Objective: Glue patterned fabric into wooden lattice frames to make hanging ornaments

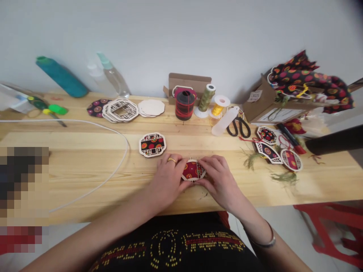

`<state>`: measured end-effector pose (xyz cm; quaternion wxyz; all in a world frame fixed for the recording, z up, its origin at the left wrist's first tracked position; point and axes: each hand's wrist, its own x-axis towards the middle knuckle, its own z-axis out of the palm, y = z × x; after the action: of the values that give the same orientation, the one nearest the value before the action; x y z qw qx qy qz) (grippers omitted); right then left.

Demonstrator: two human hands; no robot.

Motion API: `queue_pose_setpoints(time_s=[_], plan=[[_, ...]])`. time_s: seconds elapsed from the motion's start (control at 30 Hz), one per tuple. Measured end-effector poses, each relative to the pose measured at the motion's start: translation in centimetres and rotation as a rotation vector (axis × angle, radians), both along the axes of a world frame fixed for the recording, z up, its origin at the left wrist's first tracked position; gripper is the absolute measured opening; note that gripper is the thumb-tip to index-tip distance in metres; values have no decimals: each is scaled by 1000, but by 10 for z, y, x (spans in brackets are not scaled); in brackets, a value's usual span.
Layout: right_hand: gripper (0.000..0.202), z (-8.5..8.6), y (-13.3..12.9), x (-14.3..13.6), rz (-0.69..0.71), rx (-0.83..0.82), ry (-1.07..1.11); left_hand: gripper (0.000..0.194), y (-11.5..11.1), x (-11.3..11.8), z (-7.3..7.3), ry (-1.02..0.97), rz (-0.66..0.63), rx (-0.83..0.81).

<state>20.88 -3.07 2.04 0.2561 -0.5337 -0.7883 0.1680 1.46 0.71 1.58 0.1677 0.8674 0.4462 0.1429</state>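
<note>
Between my two hands, low over the table's front, is a wooden-framed pendant (193, 170) with dark red patterned fabric and lattice on its right side. My left hand (168, 175) grips its left edge, fingers on top and thumb below. On the opposite edge, my right hand (219, 179) pinches it the same way. Small metal loops show at its top and bottom. Just beyond my left hand lies a second lattice-framed piece (152, 145) with black and red patterned fabric, touched by neither hand.
Along the wall stand thread spools (185, 105), a white glue bottle (225, 121), black-handled scissors (240, 127) and stacked wooden frames (121, 110). A cardboard box (263, 100) of fabric stands right, near finished pendants (291, 160). A white cable (124, 151) curves across the left.
</note>
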Motion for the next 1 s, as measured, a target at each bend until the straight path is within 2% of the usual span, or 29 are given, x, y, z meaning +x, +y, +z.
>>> queue_pose_setpoints(time_s=[0.27, 0.37, 0.43, 0.57, 0.83, 1.0], plan=[[41, -5, 0, 2, -29, 31, -24, 55, -3, -2, -10, -13, -17, 62], [42, -6, 1, 2, -20, 49, -25, 60, -1, -9, -10, -52, -61, 61], [43, -6, 2, 3, -18, 49, -26, 54, 1, -15, -8, -115, -93, 71], [45, -8, 2, 3, -21, 58, -12, 41, -1, -22, -3, -220, -68, 180], [46, -9, 2, 2, -25, 72, 16, 35, -13, -15, -16, -124, 18, 200], [44, -4, 4, 1, -29, 43, 17, 35, -11, -16, -15, -115, 29, 166]])
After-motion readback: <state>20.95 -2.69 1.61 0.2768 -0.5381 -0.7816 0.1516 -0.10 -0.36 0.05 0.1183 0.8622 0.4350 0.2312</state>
